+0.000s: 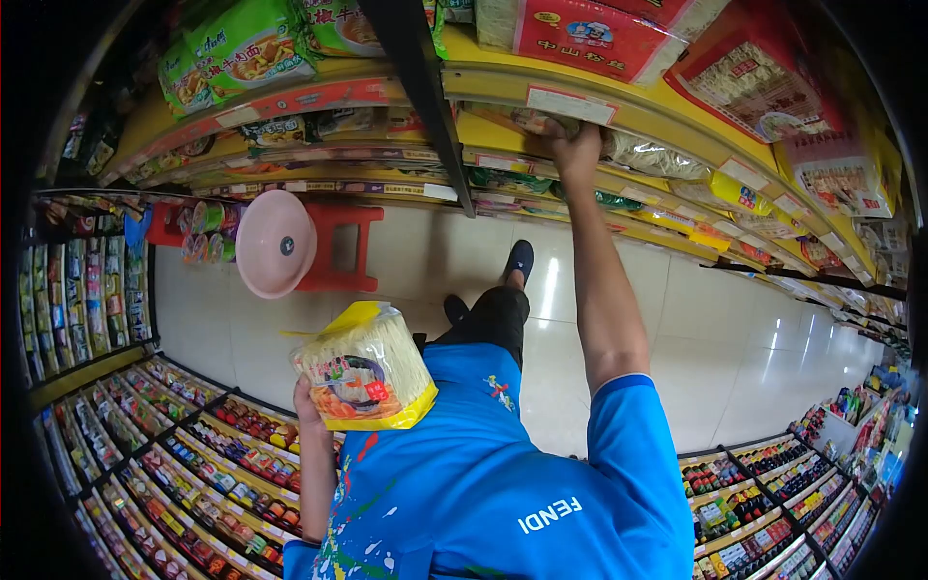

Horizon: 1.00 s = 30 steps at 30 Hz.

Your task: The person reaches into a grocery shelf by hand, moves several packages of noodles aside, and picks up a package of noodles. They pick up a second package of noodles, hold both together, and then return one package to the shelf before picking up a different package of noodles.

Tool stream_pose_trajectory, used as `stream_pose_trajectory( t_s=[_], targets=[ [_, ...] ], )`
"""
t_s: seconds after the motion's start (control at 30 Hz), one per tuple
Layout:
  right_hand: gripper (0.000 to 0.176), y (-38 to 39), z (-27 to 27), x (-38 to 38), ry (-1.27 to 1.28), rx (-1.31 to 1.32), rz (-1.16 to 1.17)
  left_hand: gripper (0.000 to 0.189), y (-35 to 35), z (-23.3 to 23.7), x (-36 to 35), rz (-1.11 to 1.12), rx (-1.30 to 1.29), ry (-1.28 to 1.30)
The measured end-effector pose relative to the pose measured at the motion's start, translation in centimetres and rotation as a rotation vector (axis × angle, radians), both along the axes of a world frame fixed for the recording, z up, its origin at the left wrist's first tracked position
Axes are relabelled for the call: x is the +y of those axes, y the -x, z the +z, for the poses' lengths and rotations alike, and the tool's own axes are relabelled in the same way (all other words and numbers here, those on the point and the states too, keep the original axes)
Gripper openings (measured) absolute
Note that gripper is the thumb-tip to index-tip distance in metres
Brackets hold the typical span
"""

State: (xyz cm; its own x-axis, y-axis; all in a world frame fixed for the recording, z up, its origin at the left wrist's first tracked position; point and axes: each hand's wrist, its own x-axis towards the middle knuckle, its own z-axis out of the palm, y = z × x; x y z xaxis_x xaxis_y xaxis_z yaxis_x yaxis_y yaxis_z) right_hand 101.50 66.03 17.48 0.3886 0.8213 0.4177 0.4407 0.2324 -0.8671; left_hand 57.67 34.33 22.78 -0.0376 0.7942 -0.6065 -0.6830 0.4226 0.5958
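Observation:
My left hand (308, 404) grips a large pack of dried noodles (365, 372) by its side. The pack has clear wrapping, yellow ends and a printed bowl picture, and it is held in front of my blue shirt. My right arm is stretched up to the shelf, where my right hand (576, 153) reaches in under a price-label edge (570, 103). Its fingers are closed at a clear-wrapped package (527, 118), partly hidden by the shelf edge. More clear-wrapped noodle packs (650, 155) lie just right of that hand.
Red noodle packs (590, 37) and green instant noodle bags (246, 53) stand on the upper shelves. A dark upright post (425, 97) divides the shelving. A pink basin (275, 244) rests by a red stool (343, 246) on the tiled floor. Shelves of bottles and jars (222, 464) are behind me.

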Motion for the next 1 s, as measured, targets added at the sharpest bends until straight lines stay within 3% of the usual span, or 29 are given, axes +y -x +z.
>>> stream_pose_trajectory(
  t_s=[0.03,0.07,0.17,0.23,0.3,0.33,0.37,0.43,0.47,0.57,0.63,0.77,0.83,0.97,1.0],
  targets=[
    [0.045,0.6,0.8,-0.8,0.127,-0.271,-0.150,0.060,0.2,-0.5,-0.2,0.013,0.016,0.012],
    [0.044,1.4,1.0,-1.4,0.147,-0.330,-0.253,0.060,0.3,-0.8,-0.2,0.026,0.031,0.022],
    [0.054,3.7,3.5,-3.4,0.207,-0.375,-0.366,0.060,-0.3,-0.8,0.1,0.039,0.027,0.018],
    [0.043,5.4,4.7,-5.2,0.143,-0.392,-0.427,0.060,-0.8,-0.7,0.5,0.019,0.004,0.018],
    [0.034,6.2,3.7,-6.0,0.367,-0.253,-0.328,0.060,-0.9,-0.8,0.5,0.001,-0.016,0.018],
    [0.026,6.2,3.3,-5.7,0.290,-0.379,-0.255,0.060,-0.6,-1.2,0.5,-0.006,-0.028,0.012],
    [0.026,6.2,3.0,-5.1,0.288,-0.376,-0.259,0.060,-0.4,-1.5,0.5,-0.016,-0.039,0.006],
    [0.027,5.9,2.5,-3.3,0.125,-0.637,-0.145,0.060,-0.5,-1.6,0.7,-0.023,-0.039,-0.001],
    [0.028,5.6,2.4,-2.4,0.289,-0.555,-0.057,0.060,-0.5,-1.6,0.9,-0.029,-0.040,-0.005],
    [0.026,4.7,1.2,0.2,0.347,-0.625,0.004,0.059,-1.3,-1.0,1.3,-0.011,0.028,0.014],
    [0.028,4.3,1.7,0.9,0.341,-0.702,-0.044,0.059,-1.5,-0.9,1.5,-0.023,0.022,0.010],
    [0.045,3.0,0.5,4.1,0.433,-0.558,0.039,0.057,-1.6,-0.9,2.4,-0.102,-0.082,-0.039],
    [0.052,3.0,1.4,4.3,0.352,-0.757,0.101,0.056,-2.1,-0.9,3.3,-0.135,-0.079,-0.045],
    [0.047,2.6,0.4,1.1,0.342,-0.636,0.151,0.057,-4.5,-1.1,6.4,-0.219,-0.051,0.007],
    [0.045,2.9,1.3,-1.0,0.274,-0.449,0.133,0.056,-5.3,-1.0,7.5,-0.255,-0.087,-0.020]
  ],
)
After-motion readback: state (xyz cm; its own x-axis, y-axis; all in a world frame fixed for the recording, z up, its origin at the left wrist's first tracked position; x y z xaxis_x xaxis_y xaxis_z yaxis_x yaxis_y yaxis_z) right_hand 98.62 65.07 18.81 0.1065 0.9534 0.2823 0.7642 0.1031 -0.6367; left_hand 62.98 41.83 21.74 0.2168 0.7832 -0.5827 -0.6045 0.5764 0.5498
